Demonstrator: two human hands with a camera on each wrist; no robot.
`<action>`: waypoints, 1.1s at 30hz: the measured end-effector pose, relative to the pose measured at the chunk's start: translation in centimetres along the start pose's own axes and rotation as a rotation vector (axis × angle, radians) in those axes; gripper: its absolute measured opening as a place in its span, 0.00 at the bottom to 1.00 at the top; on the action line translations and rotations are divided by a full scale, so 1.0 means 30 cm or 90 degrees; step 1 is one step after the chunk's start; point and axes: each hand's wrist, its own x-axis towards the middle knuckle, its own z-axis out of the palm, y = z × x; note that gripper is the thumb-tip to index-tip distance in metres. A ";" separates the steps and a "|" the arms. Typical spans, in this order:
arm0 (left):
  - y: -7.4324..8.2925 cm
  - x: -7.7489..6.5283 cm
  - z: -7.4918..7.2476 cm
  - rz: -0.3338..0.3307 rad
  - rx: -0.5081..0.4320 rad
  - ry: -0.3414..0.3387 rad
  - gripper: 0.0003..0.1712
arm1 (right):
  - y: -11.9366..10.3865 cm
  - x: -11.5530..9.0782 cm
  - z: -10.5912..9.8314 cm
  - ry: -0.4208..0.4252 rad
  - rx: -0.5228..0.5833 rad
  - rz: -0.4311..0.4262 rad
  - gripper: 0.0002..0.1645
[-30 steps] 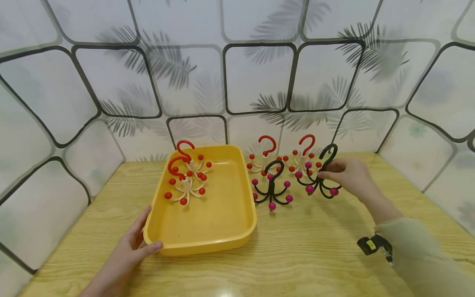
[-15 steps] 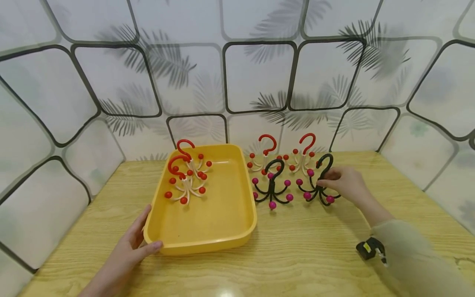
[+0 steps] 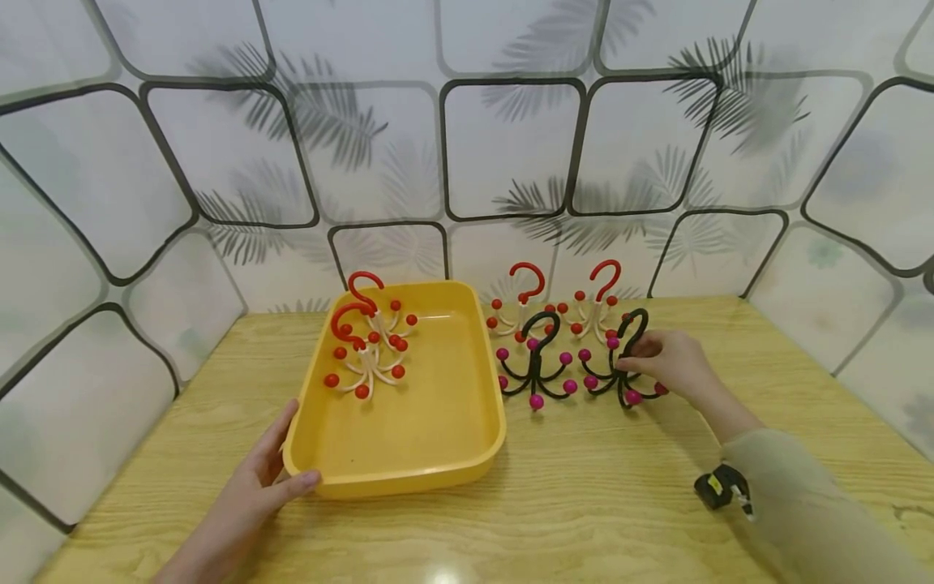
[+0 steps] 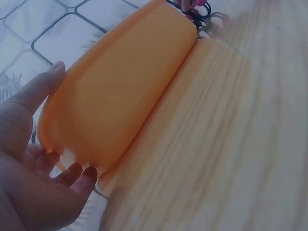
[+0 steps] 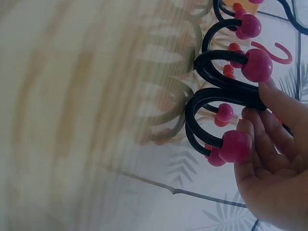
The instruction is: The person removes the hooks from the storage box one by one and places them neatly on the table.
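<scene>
My right hand (image 3: 674, 365) pinches the stem of a black multi-arm hanging hook (image 5: 236, 96) with magenta balls on its arm tips. This hook is nearly upright, its curved arms at the tabletop. To its left stands a second black hook (image 3: 535, 367) of the same kind. My left hand (image 3: 248, 495) grips the near left corner of a yellow tray (image 3: 438, 405), thumb at the rim and fingers curled against the side. Two white-armed hooks with red tops and balls are in the tray: one nearer (image 3: 366, 361), one farther (image 3: 375, 319).
Behind the black hooks stand two more red-topped hooks, one left (image 3: 541, 284) and one right (image 3: 619, 273), near the patterned back wall (image 3: 511, 154). The wooden table (image 3: 569, 503) extends in front. Walls enclose both sides. A small black device (image 3: 718, 487) is on the right wrist.
My right hand has lowered the black hook slightly and moved it a little left, turning it. The left hand and the tray have stayed in place.
</scene>
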 end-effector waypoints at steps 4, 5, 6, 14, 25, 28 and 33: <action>0.001 0.000 0.001 0.005 -0.001 -0.001 0.52 | -0.002 -0.005 -0.002 -0.013 0.020 0.013 0.20; 0.000 0.000 0.001 0.006 -0.001 -0.001 0.52 | -0.002 -0.007 -0.003 -0.016 0.028 0.018 0.21; -0.001 0.000 0.001 0.009 0.000 -0.001 0.52 | -0.003 -0.008 -0.004 -0.019 0.037 0.023 0.23; -0.003 0.001 0.002 0.000 0.001 0.000 0.52 | -0.004 -0.021 -0.013 -0.041 0.111 0.064 0.32; -0.004 0.002 0.001 -0.007 0.006 0.005 0.53 | -0.015 -0.029 -0.010 -0.043 0.144 0.073 0.28; -0.004 0.003 0.001 -0.003 0.005 0.005 0.53 | -0.015 -0.032 -0.009 -0.040 0.148 0.073 0.27; -0.003 0.003 0.000 -0.004 0.004 0.007 0.53 | -0.009 -0.033 -0.008 -0.033 0.148 0.077 0.30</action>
